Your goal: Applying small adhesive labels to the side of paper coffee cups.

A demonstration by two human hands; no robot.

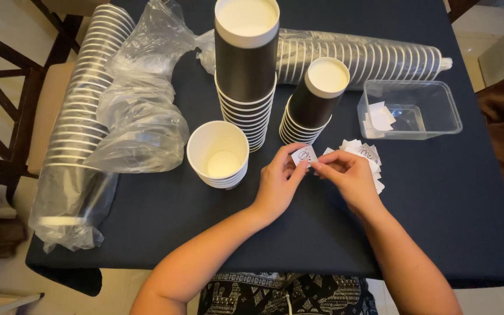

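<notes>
Lower centre of the frame: a black-and-white patterned garment at the person's lap, from which both bare forearms rise onto the dark navy cloth-covered tabletop. Centre: the left hand and the right hand meet fingertip to fingertip, both pinched on one small white square sticker with a dark line drawing; the sticker sits between the two hands, at the thumb and forefinger of each, lifted just above the cloth. Just right of it, partly under the right hand's fingers, lies a loose pile of small white paper stickers. Left of the left hand, close beside it, stands a short stack of white-lined paper cups, mouth up. Above the hands: a tall stack of black paper cups, upside down, and a shorter inverted stack of black paper cups. Right: a clear rectangular plastic tub holding a few white slips. Upper centre to right and left edge: two long sleeves of cups in clear plastic wrap, lying on their sides, with crumpled clear plastic bagging between the left sleeve and the stacks.
</notes>
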